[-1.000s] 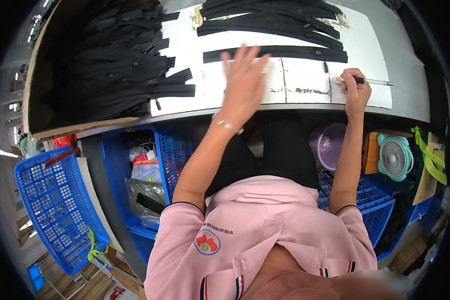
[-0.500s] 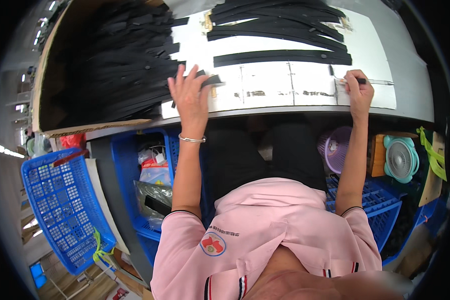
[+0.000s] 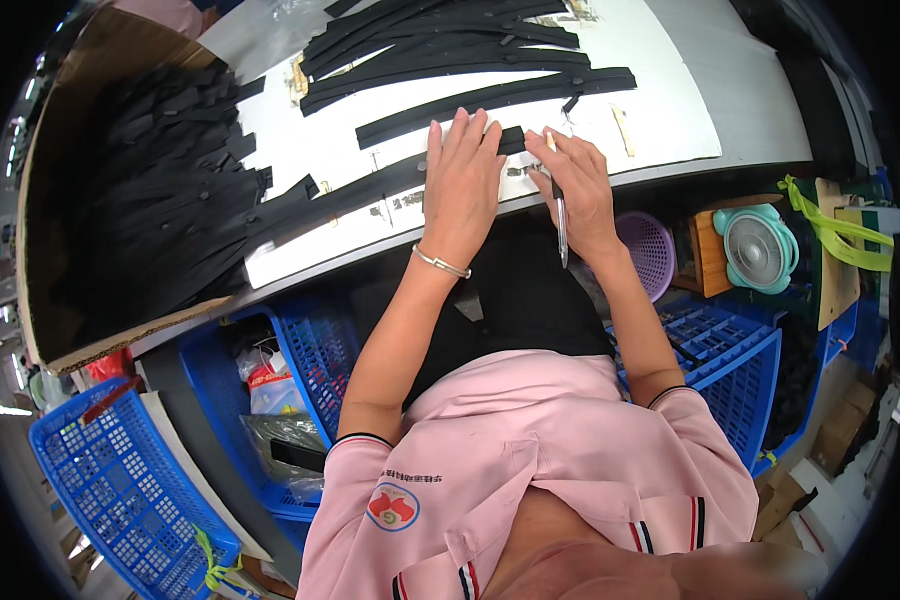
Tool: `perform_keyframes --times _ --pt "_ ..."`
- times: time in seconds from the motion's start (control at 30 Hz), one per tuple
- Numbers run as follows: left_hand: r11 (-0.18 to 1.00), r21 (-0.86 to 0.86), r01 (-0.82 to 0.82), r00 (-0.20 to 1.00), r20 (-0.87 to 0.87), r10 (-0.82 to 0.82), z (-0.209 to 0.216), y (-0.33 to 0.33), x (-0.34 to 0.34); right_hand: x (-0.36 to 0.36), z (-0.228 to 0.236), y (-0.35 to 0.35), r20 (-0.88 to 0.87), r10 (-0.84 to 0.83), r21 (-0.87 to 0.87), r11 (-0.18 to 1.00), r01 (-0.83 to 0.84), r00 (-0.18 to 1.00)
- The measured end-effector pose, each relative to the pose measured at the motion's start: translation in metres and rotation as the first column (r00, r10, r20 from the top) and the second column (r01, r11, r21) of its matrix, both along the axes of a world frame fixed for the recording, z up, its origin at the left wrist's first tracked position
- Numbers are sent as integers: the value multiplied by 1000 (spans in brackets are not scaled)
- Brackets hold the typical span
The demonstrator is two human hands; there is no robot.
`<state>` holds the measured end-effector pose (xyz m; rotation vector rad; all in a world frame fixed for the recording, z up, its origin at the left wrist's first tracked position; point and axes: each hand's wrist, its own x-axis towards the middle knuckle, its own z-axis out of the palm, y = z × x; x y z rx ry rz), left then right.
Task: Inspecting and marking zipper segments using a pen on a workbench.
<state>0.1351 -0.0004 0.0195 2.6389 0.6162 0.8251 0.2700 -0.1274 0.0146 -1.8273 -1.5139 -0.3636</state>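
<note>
My left hand lies with fingers stretched out on a long black strip. The strip runs from the cardboard box across the white marked board, and its end sticks out right of those fingers. Beside that end, the fingers of my right hand are bent around a slim pen, which points down toward me. Its other end shows between thumb and fingers. Just beyond my hands, a separate black strip lies across the board. More black strips are bunched behind it.
Many black strips fill the box at the left. Below the table edge stand a blue basket, a blue crate with bags, a purple basket, a teal fan and another blue crate.
My left hand has moved right from the box's edge, and a strip now stretches out along the board under it. My right hand has come left with the pen. The whole view has turned.
</note>
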Motion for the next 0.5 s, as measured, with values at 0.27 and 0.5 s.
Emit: perform_keyframes --times 0.27,0.5 --pt "997 -48 -53 996 -71 50 7 5 -22 0 5 -10 132 -1 -77 997 11 991" --pt "990 -129 64 998 -9 -66 9 14 0 -14 -1 2 101 59 -160 986 -43 993"
